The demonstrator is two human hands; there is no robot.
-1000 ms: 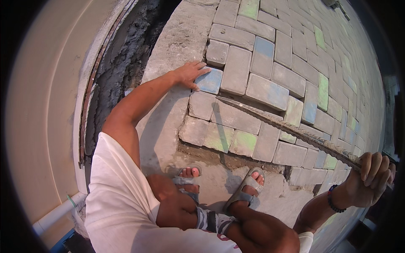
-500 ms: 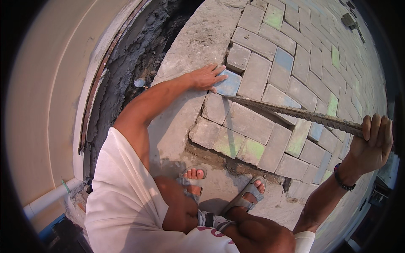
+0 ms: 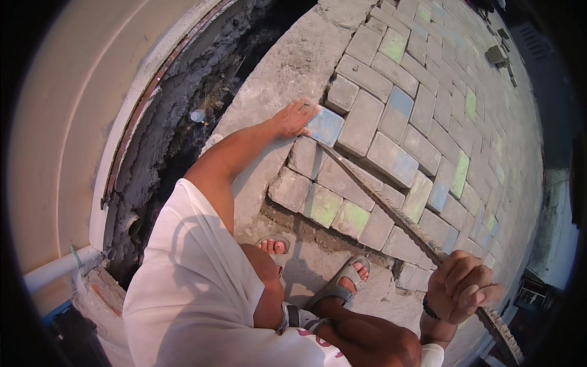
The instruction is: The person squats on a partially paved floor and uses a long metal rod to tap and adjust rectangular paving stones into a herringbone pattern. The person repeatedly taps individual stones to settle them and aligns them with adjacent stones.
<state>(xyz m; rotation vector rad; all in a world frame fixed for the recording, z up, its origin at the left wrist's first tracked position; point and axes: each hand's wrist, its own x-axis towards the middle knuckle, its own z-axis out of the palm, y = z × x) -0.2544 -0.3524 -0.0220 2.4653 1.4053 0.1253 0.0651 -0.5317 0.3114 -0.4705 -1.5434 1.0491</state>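
My left hand (image 3: 295, 118) is closed against the left edge of a small paving block (image 3: 326, 127) with a blue painted top, at the border of the paving. In my right hand (image 3: 461, 287), at the lower right, is a ribbed steel bar (image 3: 391, 208), wrapped by my fingers near its near end. The bar slants across the pavers, and its far tip meets the near edge of the blue block. Grey paving blocks (image 3: 362, 124) lie beside and beyond it, and some nearby stand slightly uneven. What lies beneath the blue block is hidden.
A rough concrete strip (image 3: 293, 61) runs along the paving's left side. Beyond it lies a dark trench (image 3: 183, 116) beside a beige wall (image 3: 55, 134), with a white pipe (image 3: 58, 269) low down. Loose blocks (image 3: 496, 56) sit far right. My sandalled feet (image 3: 345, 281) stand near the paving edge.
My right hand has moved down and toward me, swinging the bar to a steeper slant. My left fingers, spread over the blue block before, now close at its left edge.
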